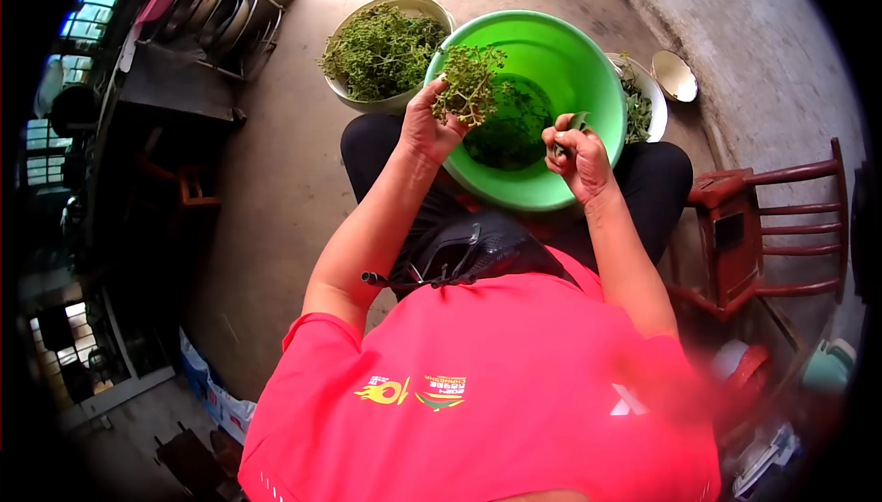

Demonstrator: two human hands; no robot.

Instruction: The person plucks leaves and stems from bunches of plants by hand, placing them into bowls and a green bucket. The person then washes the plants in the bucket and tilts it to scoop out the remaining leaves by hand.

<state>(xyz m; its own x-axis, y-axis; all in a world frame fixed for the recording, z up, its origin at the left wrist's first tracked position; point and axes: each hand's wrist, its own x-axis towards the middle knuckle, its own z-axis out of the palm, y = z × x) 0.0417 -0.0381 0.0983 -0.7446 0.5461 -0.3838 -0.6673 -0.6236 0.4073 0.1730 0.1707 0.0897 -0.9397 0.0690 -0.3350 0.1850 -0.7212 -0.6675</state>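
Note:
My left hand [432,130] is closed on a branching cluster of small green berries [470,84], held upright over the left rim of a large green basin [588,52]. Over the basin's right side, my right hand [583,160] is curled shut around some green leaves [576,123], which stick out past its fingers. Dark green leafy bits [514,130] lie in the bottom of the basin, partly hidden by the cluster. The basin stands between my knees.
A pale tub heaped with green berry clusters [381,52] stands left of the basin. To the right are a white bowl of leaves [638,112] and a smaller pale bowl [675,77]. A wooden chair [735,231] stands near the right wall; a dish rack [220,20] is at upper left.

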